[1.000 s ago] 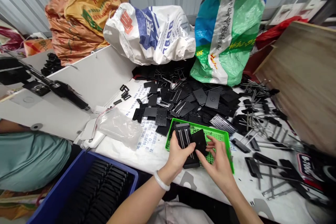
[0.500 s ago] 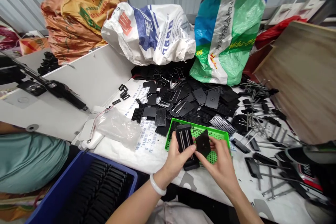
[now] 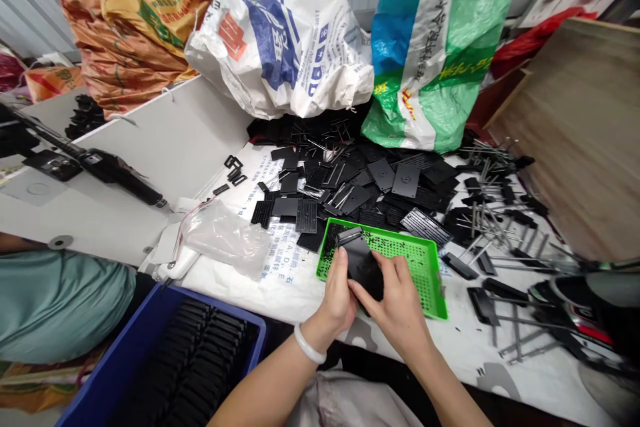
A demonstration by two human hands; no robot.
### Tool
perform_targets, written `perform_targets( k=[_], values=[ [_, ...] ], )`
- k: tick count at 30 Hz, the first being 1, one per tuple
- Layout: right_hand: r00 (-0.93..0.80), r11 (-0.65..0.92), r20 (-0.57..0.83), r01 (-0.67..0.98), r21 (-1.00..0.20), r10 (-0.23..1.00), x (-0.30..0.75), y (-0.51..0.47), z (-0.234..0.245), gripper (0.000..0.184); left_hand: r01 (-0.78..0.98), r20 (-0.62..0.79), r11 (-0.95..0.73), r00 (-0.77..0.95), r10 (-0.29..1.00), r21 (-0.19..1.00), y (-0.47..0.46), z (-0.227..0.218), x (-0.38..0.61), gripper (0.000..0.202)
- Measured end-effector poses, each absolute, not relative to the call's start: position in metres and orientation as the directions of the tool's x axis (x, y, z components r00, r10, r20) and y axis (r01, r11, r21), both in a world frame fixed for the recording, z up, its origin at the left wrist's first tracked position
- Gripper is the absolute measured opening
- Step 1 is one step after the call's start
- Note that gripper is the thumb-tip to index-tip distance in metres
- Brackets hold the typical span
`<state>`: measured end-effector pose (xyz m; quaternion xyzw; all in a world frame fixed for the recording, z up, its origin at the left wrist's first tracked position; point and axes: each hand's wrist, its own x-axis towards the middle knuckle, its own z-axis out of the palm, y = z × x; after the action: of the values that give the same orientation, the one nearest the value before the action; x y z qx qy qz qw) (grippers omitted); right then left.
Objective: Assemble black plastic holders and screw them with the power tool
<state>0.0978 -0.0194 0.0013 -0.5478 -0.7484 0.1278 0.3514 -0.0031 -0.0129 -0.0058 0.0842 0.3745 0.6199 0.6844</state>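
The left hand (image 3: 341,292) and right hand (image 3: 400,297), both part-curled, are holding a black plate (image 3: 367,268) against a black frame (image 3: 349,235) between them, seemingly flush, though they are hiding its edges. Just beyond them, a green basket (image 3: 419,270) is lying.

orange sack (image 3: 120,67), white sack (image 3: 287,57), wooden board (image 3: 573,100)

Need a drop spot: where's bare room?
White sheet between clear bag and green tray; also the tray's right part, beyond the right hand. Crowded: black plates behind the tray, bars with rods to its right.
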Motion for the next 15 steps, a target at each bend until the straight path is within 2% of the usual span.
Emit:
perform_targets(
  k=[4,10,15],
  values=[
    [-0.189,0.384,0.368,0.717,-0.581,0.910,0.107,-0.014,0.006,0.052,-0.810,-0.357,0.196,-0.017,0.934,0.552,-0.010,0.003,-0.005,0.047],
    [0.132,0.167,0.410,0.770,-0.616,0.902,0.172,0.008,0.002,0.060,-0.819,-0.344,0.406,0.275,0.898,0.405,0.000,0.003,-0.021,0.061],
    [0.130,0.129,0.360,0.781,-0.611,0.924,0.195,0.003,-0.007,0.064,-0.815,-0.283,0.431,0.340,0.897,0.388,0.004,-0.002,-0.026,0.063]
  ],
)
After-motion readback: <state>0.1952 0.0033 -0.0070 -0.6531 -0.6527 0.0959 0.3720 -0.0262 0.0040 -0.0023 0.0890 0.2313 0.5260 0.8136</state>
